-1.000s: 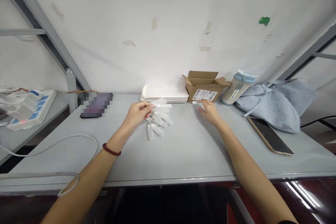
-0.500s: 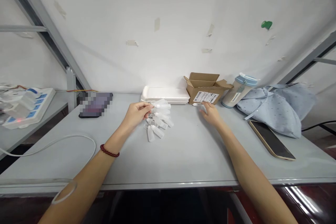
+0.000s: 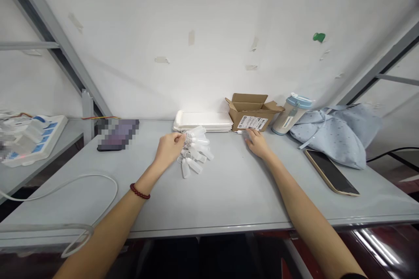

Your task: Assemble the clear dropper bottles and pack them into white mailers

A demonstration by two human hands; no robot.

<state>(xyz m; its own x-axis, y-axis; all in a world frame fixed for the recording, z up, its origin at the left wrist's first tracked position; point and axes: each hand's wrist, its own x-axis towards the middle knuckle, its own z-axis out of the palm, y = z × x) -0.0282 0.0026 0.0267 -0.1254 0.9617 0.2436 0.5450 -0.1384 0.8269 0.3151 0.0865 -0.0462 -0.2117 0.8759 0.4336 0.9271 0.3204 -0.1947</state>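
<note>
My left hand (image 3: 169,148) is closed in a pinch on a bunch of small white plastic bottles (image 3: 195,152) that fan out over the grey table (image 3: 216,192). A dark red bead bracelet sits on that wrist. My right hand (image 3: 257,142) rests on the table just in front of an open cardboard box (image 3: 252,111) with a white label. Its fingers curl over something small and white next to the box that I cannot make out.
A stack of white trays (image 3: 203,121) lies behind the bottles. A blue-lidded cup (image 3: 292,113), light blue cloth (image 3: 330,133) and a phone (image 3: 330,170) are at the right. A dark phone (image 3: 117,135), a power strip (image 3: 29,139) and a white cable (image 3: 65,183) are at the left.
The view has shifted slightly. My left hand has lowered the bunch of bottles a little. My right hand stays by the box.
</note>
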